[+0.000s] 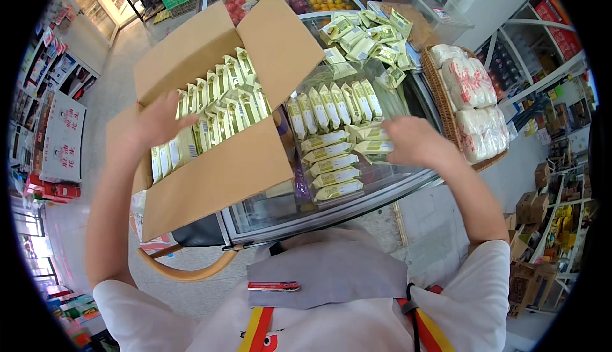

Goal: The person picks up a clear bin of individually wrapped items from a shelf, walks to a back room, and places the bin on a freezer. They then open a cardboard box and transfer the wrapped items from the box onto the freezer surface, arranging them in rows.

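Note:
An open cardboard box (217, 173) holds several rows of green-and-white wrapped packets (210, 96) standing on edge. My left hand (160, 120), slightly blurred, hovers over the box's left side with thumb and fingers apart and nothing visible in it. To the box's right, a clear plastic bin (377, 177) contains more packets of the same kind, one row upright at the back and a column lying in front. My right hand (413, 141) grips the right end of a packet (373, 147) beside that column; its fingertips are partly hidden.
Loose packets (368, 36) lie heaped behind the bin on the glass-topped display case (267, 213). A wicker basket (437, 94) of plastic-wrapped bundles stands to the right. Raised box flaps (279, 48) lean toward the bin. A wooden-armed chair (191, 271) sits below the case's left corner.

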Tool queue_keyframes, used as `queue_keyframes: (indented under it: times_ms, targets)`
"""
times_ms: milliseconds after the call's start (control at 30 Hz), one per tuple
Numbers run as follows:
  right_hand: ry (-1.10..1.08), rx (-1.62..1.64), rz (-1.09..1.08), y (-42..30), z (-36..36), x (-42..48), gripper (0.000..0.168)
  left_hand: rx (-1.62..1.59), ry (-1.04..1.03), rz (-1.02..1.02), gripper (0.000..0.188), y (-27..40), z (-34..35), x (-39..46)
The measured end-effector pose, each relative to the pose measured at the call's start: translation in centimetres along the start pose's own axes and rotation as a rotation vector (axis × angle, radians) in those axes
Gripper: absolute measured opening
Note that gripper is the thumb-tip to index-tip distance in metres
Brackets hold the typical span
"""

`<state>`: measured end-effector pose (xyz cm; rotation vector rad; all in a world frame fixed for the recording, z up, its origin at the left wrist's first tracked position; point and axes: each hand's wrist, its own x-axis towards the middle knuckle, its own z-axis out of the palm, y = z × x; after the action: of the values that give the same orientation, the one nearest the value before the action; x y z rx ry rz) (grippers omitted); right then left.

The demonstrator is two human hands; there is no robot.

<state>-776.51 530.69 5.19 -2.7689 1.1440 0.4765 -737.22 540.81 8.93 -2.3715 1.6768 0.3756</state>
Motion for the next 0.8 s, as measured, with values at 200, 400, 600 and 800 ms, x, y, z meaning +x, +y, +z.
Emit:
queue_keyframes:
  times_ms: [200,400,600,800]
  targets:
    - [-0.022,0.215,-0.068,2.1,6.2,3.0,0.029,-0.021,-0.152,-0.175,0.082,-2.2,5.8,-0.1]
    - [0.19,-0.192,-0.28,2.8,9.6,3.8,0.052,-0.367,-0.141,0.073,0.065,-7.2,6.5,-0.5]
    - [0.191,-0.153,-0.072,-0.1,10.6,3.1,0.072,0.135,-0.017,0.305,0.077,-7.3,4.6,-3.1]
    - [0.357,-0.279,-0.05,0.8,14.5,3.6,0.077,0.741,0.112,0.638,0.081,-8.3,5.3,-2.7]
